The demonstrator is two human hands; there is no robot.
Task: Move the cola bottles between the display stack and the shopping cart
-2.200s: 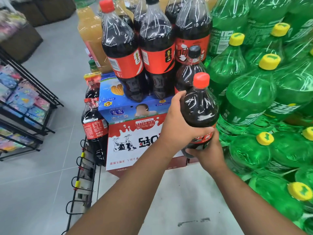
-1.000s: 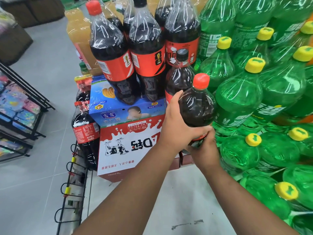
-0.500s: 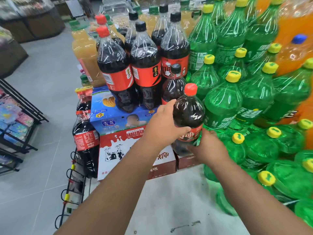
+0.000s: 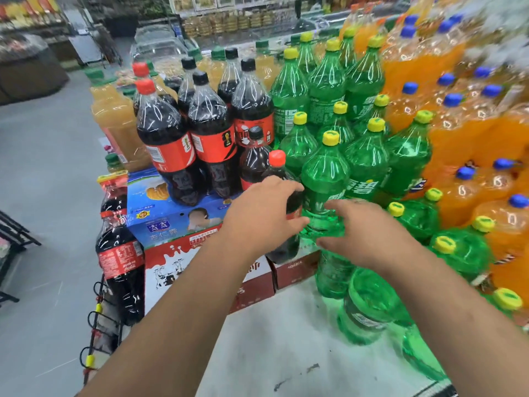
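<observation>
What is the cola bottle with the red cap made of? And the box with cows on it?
The red-capped cola bottle looks like clear, glossy plastic: the dark drink shows through and light glints off its shoulder. Its red cap seems matte, opaque plastic. The cow box looks like printed cardboard, with flat faces, folded edges and a slightly shiny coat.

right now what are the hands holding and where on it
The left hand wraps the body of the red-capped cola bottle, around label height. The right hand is open beside it and grips nothing.
</observation>
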